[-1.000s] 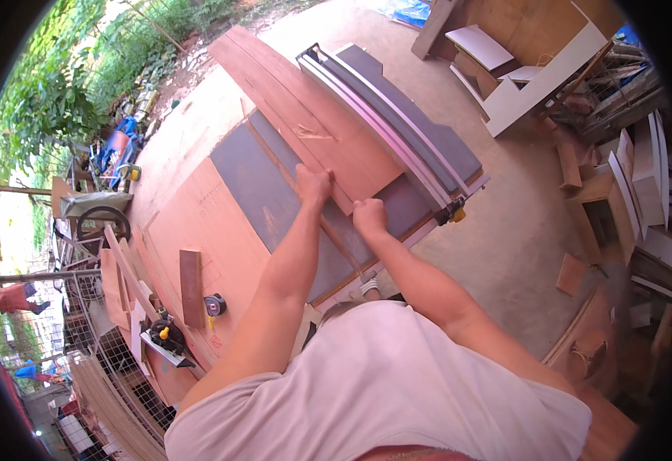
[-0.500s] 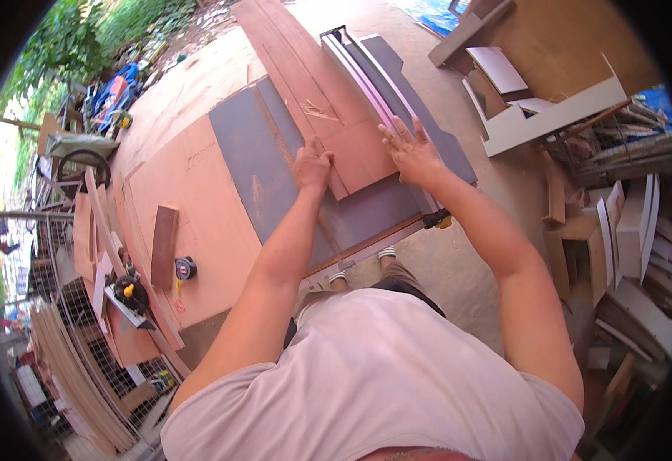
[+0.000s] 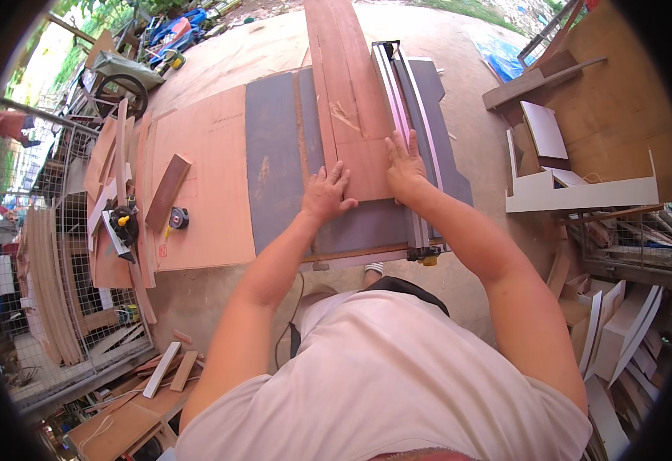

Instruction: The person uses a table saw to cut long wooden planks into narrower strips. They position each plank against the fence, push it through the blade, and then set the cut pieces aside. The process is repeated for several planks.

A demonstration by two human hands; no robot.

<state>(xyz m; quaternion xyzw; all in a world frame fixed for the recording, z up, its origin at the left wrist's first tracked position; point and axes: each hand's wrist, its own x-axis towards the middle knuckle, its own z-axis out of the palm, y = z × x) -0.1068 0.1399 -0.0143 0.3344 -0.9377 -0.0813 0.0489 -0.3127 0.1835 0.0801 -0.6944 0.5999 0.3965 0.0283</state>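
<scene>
Currently, I am seeing the long reddish-brown board (image 3: 351, 96) lying flat on the grey tabletop (image 3: 272, 131), its near end stopping short of the table's near edge and its far end running out of the top of my feed. From over here, I am resting the left hand (image 3: 326, 194) on the board's near left corner, its fingers spreading apart over the wood and its thumb pointing across the near end. I am laying the right hand (image 3: 407, 173) along the near right edge, where the metal rail (image 3: 395, 92) is running beside the board; its fingers are stretching forward, but the exact contact under its palm is escaping me. To the left, a plywood sheet (image 3: 205, 131) is adjoining the tabletop, and a dark brown wooden strip (image 3: 168, 192) and a tape measure (image 3: 177, 218) are lying near each other on it. Farther left, a black power tool (image 3: 126, 227) is sitting among wood pieces, and a wire mesh fence (image 3: 72, 246) is standing beyond. Off to the right, a blue tarpaulin (image 3: 502, 58) is lying on the ground.
</scene>
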